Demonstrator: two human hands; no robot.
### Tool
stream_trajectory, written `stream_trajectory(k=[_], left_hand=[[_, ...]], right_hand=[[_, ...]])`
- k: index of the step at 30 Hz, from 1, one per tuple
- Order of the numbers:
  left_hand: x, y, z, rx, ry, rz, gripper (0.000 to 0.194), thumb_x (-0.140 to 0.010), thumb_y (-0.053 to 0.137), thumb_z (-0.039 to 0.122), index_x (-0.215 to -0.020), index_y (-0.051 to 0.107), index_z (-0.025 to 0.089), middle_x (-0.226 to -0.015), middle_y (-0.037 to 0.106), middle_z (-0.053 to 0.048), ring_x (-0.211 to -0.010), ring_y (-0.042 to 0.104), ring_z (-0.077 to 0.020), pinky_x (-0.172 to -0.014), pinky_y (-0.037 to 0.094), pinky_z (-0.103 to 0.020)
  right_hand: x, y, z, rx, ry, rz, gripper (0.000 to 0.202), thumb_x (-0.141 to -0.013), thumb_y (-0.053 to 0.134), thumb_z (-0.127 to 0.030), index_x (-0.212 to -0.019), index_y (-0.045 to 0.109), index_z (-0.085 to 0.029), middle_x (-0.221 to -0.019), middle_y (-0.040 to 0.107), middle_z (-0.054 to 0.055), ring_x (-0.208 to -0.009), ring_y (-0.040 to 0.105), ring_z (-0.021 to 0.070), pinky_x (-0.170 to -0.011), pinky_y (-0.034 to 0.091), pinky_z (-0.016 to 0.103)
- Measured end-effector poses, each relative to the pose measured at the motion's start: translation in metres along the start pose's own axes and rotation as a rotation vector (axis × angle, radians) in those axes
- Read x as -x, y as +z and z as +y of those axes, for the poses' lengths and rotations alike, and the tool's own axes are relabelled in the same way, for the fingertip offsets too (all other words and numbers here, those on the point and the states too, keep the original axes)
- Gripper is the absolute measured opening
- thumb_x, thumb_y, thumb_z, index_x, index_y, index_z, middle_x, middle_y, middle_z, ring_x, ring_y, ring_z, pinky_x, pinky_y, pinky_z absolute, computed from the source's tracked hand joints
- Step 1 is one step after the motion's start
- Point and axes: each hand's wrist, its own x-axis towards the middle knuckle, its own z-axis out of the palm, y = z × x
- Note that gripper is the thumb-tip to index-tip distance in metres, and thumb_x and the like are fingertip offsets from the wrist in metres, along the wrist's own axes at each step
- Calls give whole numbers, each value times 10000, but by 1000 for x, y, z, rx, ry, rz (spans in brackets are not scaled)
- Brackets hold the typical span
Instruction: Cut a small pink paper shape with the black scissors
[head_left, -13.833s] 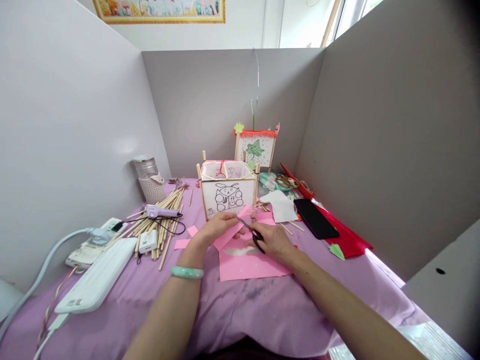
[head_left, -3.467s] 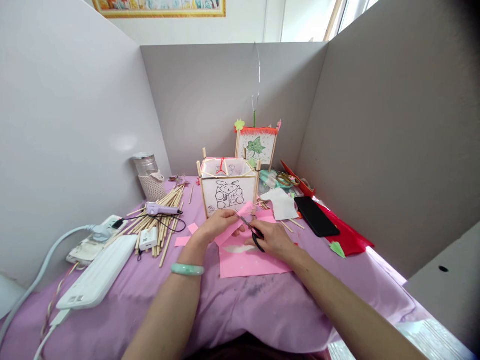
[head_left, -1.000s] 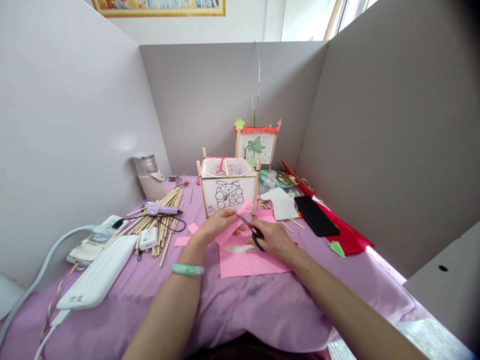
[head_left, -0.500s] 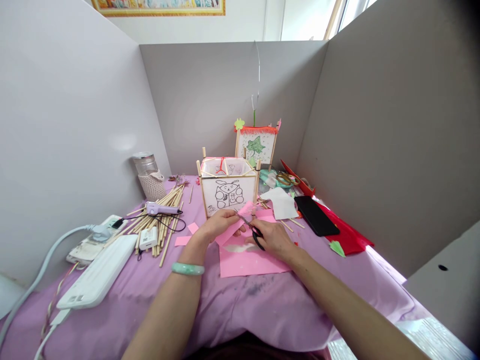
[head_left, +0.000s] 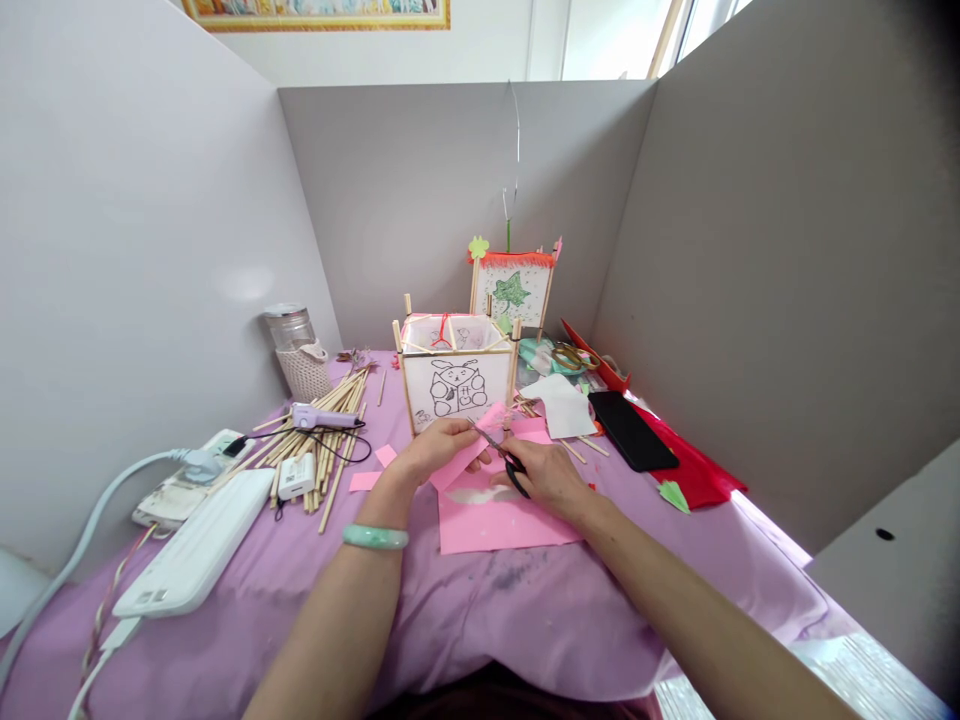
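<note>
My left hand point(head_left: 442, 450) is closed on a piece of pink paper point(head_left: 454, 468), pinched between thumb and fingers. Black-handled scissors point(head_left: 516, 474) are gripped in my right hand point(head_left: 546, 475), their blades lying across the pink piece beside my left fingertips. Beneath both hands a larger pink sheet point(head_left: 487, 530) rests on the purple cloth. Just beyond them stands a square lantern point(head_left: 459, 385) of sticks and white panels, with a black line drawing on its front and a red string at the top. Small pink cut pieces point(head_left: 365, 482) lie left of my left hand.
On the left are a bundle of wooden sticks point(head_left: 330, 470), a lilac glue gun point(head_left: 324, 416), a white power bank point(head_left: 196, 545) and a jar point(head_left: 296, 350). A second lantern point(head_left: 514, 290) stands behind. A black phone point(head_left: 632, 430), white paper point(head_left: 562, 405) and red sheet point(head_left: 701, 475) lie right.
</note>
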Motion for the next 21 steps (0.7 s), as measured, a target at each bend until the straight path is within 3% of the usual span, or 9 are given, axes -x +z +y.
stream_trajectory(k=[12,21], left_hand=[[-1,-1,-1,-7,6,-5,190,-786,574,297,-793,613,111,-818,679,-96,-641,606,-143,-635,486,-270],[-8,-6,-7,42,9,97,226,-766,591,313,-833,633,102,-778,674,-87,-590,593,-133,-601,475,-258]], right_hand=[[0,0,1,-19,-5,6,314,-791,588,-499,-909,582,-208,-756,623,-16,-626,545,119,-546,292,217],[1,1,2,-27,-21,16,362,-764,593,-544,-903,564,-210,-783,622,-10,-633,535,119,-541,285,213]])
